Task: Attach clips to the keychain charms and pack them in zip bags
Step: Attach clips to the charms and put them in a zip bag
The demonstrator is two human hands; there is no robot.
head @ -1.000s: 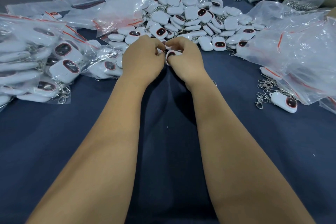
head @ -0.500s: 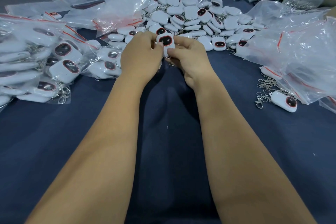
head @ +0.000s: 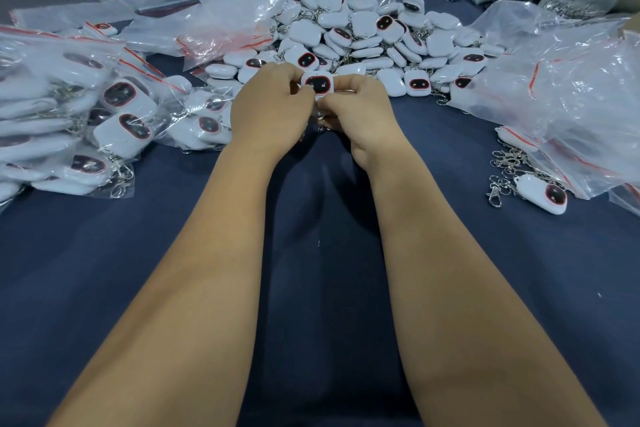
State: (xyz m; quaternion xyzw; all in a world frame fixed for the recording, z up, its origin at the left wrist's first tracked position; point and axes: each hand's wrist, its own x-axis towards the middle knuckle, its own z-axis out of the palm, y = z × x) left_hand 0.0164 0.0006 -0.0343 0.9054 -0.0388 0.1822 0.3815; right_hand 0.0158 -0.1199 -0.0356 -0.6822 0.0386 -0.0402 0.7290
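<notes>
- You hold one white, rounded-square plastic keychain charm [head: 317,83] with a black, red-rimmed oval face turned up toward you, just in front of the loose pile.
- Your left hand [head: 268,107] pinches the charm's left edge with curled fingers; your right hand [head: 360,109] grasps its right edge, thumb tucked under, and a bit of metal ring shows beneath the two hands.
- The heap of loose white charms [head: 363,35] behind your hands is too many to count.
- One single charm with a silver metal clip [head: 540,191] lies apart at your right, beside a small tangle of spare clips [head: 509,163].
- Clear zip bags with red seal strips [head: 69,107], already filled, are stacked at your left; their number is unclear.
- Empty clear bags [head: 571,87] pile up at your right and at far left.
- Everything rests on the dark blue cloth-covered surface [head: 322,288]; your forearms cross its middle.
</notes>
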